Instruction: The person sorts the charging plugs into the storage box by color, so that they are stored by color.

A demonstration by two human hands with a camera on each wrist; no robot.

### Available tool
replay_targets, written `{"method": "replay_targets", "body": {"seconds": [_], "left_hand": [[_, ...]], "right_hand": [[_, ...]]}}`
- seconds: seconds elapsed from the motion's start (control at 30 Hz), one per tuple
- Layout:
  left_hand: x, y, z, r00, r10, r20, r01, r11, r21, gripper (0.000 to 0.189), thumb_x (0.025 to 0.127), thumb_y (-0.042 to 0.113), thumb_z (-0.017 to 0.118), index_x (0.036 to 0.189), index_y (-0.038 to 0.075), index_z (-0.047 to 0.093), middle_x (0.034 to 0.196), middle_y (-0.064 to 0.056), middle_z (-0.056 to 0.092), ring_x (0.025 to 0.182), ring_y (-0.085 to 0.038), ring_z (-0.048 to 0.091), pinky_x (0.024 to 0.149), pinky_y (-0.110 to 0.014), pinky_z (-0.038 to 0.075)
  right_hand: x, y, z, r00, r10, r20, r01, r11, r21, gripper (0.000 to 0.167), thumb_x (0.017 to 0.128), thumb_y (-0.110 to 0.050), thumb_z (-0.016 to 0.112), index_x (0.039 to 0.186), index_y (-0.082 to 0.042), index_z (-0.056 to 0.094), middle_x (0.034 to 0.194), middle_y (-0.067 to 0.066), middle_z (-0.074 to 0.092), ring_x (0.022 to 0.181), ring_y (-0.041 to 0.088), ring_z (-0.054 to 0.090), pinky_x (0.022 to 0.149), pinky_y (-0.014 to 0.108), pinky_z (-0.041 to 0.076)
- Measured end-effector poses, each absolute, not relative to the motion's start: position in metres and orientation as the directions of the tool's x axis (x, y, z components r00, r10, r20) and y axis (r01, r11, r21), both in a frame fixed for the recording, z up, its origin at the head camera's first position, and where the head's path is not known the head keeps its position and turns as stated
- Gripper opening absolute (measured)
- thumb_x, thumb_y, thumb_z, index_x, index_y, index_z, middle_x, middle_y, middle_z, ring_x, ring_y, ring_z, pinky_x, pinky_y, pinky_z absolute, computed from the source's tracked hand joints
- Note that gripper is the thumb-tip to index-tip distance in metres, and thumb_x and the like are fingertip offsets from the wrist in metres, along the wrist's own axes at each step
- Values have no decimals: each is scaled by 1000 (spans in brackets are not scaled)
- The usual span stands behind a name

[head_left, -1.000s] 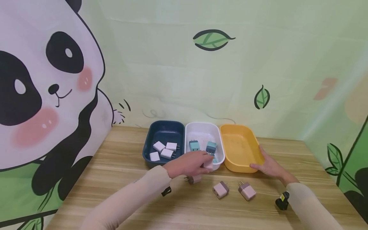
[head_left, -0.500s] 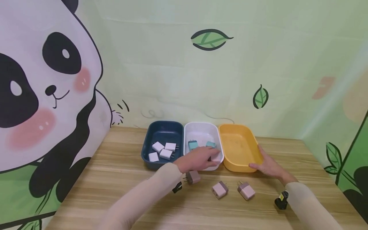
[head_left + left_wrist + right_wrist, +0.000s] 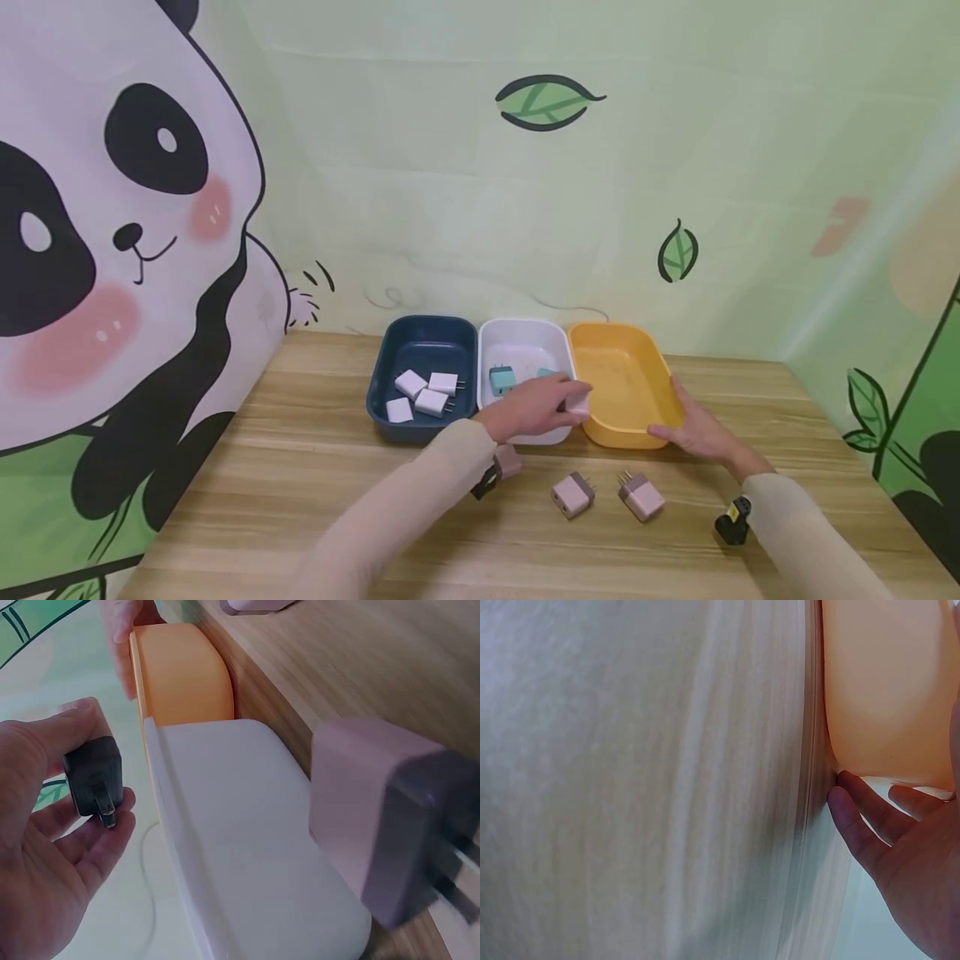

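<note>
In the head view my left hand (image 3: 534, 407) holds a pink charger plug (image 3: 576, 405) over the seam between the white tray (image 3: 487, 423) and the yellow tray (image 3: 626, 387). Thumb and fingers pinch it; the left wrist view shows the dark prong end of the charger plug (image 3: 95, 778) facing the camera. My right hand (image 3: 705, 429) rests against the near right corner of the yellow tray, its fingers extended along the outer wall (image 3: 889, 761). Teal chargers (image 3: 502, 380) lie in the white tray, partly hidden by my left hand.
At the left stands a navy tray (image 3: 381, 367) with several white chargers (image 3: 432, 402). Pink chargers lie on the wooden table (image 3: 540, 558): one (image 3: 573, 495) in the middle, another (image 3: 641, 497) rightward, a third (image 3: 507, 461) by my left wrist. A panda-print backdrop (image 3: 420, 167) rises behind.
My left hand has moved rightward across the white tray with the pink charger plug, reaching the yellow tray's left edge. My right hand keeps its place on the yellow tray.
</note>
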State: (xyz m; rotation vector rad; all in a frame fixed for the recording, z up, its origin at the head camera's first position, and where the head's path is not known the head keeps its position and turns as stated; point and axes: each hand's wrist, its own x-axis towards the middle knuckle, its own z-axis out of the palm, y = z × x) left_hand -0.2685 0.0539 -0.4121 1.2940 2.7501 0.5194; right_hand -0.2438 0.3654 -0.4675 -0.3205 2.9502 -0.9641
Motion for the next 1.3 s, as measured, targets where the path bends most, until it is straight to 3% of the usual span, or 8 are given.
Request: {"method": "replay_targets", "body": {"seconds": [0.13,0.37,0.53,0.87,1.3], "left_hand": [[-270,65,-412,-666,740,94,716,600,358,54,93,42,56,141,18,45,127,1,54,104,-8,52,93,-22,43],[-272,81,-415,-687,717,119,691,594,413,49,92,35,61,134,13,50,112,2,57,90,-6,50,81,-18,44],[-277,88,-422,-688,715,125,690,590,420,48,93,31,60,135,12,49,114,1,56,91,-6,50,82,-18,43],[-281,97,-431,-725,683,93,635,610,473,53,93,29,60,138,7,45,124,-4,54,98,-8,51,87,-19,43],[-286,106,-436,-717,689,105,650,607,457,51,94,38,58,140,19,45,132,-4,50,109,-11,50,96,-25,41]], "right_hand": [[-244,367,-467,-979,-199,31,-179,785,-593,103,85,-35,69,145,13,0,145,40,14,125,50,33,103,61,23],[-245,367,-468,-978,-203,42,-186,771,-609,103,85,-33,70,144,14,0,145,40,13,128,51,29,104,61,21],[-245,367,-469,-980,-198,32,-177,777,-604,102,85,-34,69,145,13,0,145,39,14,125,48,34,104,61,23],[-246,368,-471,-981,-189,30,-167,768,-618,102,85,-32,69,145,13,0,146,39,12,127,48,31,105,60,20],[-246,368,-470,-981,-193,27,-168,770,-616,102,86,-31,69,145,13,-2,146,39,12,127,49,31,104,61,21]]}}
